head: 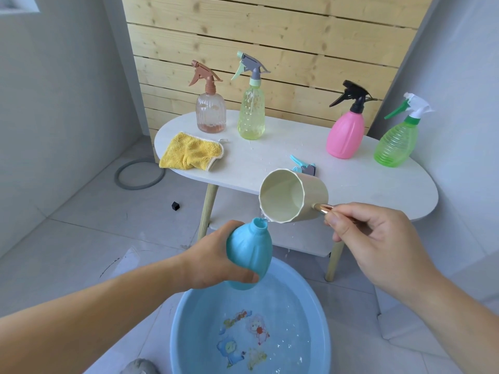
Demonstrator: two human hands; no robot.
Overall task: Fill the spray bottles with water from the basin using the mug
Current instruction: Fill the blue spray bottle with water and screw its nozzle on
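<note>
Only the head view here. Our left hand [216, 257] is wrapped round the belly of the blue bottle [249, 255]: the thumb is curled across the near side and the other fingers are hidden behind it. The bottle is capless, leaning a bit to the right, and held up over the far edge of the basin [310, 298].

Our right hand [375, 238] has its fingers [334, 220] pinched tight on the mug's thin coppery handle [322, 207]. The cream mug [294, 195] is tipped on its side, its lip just above the bottle's open neck with a small trickle of water there. The inside of the mug looks nearly drained.

The basin is light blue, sits on the floor, and holds clear water over cartoon prints on its bottom.

On the white oval counter [351, 184], four capped spray bottles stand upright:
- The peach one [211, 112] has a little liquid at the bottom.
- The yellow-green one [251, 114] is just beside it.
- The pink one [345, 133] is opaque, so we can't tell its fill.
- The green one [395, 141] is next to the pink.

A blue spray head [303, 165] lies behind the mug, and a crumpled yellow cloth [191, 152] sits on the left end.

A wood slat panel [270, 49] stands behind the counter, with grey walls on both sides. The grey tile floor [81, 238] has a grey ring [139, 175] and a small black cube [175, 205] on it.
</note>
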